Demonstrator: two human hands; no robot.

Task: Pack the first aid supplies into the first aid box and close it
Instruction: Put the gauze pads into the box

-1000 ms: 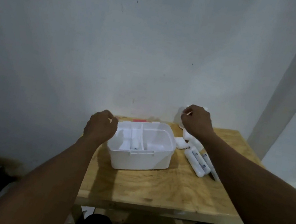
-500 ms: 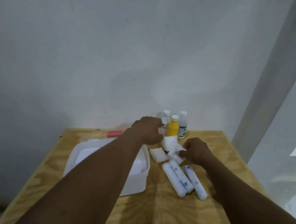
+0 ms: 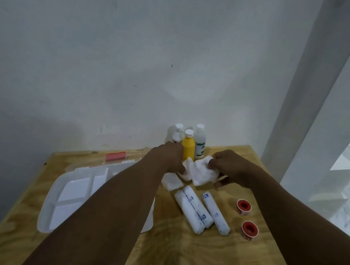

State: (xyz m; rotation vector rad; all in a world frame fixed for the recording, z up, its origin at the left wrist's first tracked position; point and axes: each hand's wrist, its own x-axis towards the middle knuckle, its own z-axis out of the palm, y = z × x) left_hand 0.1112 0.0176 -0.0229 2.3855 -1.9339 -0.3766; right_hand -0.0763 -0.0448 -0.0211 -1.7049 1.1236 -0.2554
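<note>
The white first aid box [image 3: 72, 194] stands open on the left of the wooden table [image 3: 183, 259], partly hidden by my left forearm. Both hands hold a bundle of white cotton pads [image 3: 203, 173] just above the table, beside the box: my left hand [image 3: 169, 156] grips its left side, my right hand [image 3: 231, 166] its right side. One more white pad [image 3: 172, 181] lies under them. Three wrapped bandage rolls [image 3: 199, 209] lie side by side to the right of the box. Two red tape rolls [image 3: 246, 217] sit further right.
Three small bottles, one of them yellow [image 3: 188, 146], stand against the wall behind my hands. A red latch [image 3: 115, 156] shows at the box's back edge. A white pillar [image 3: 310, 85] rises right of the table.
My view has dropped and shifted right, bringing the tape rolls into sight. My right hand rose from the table to the cotton pads; both hands now grip the bundle.
</note>
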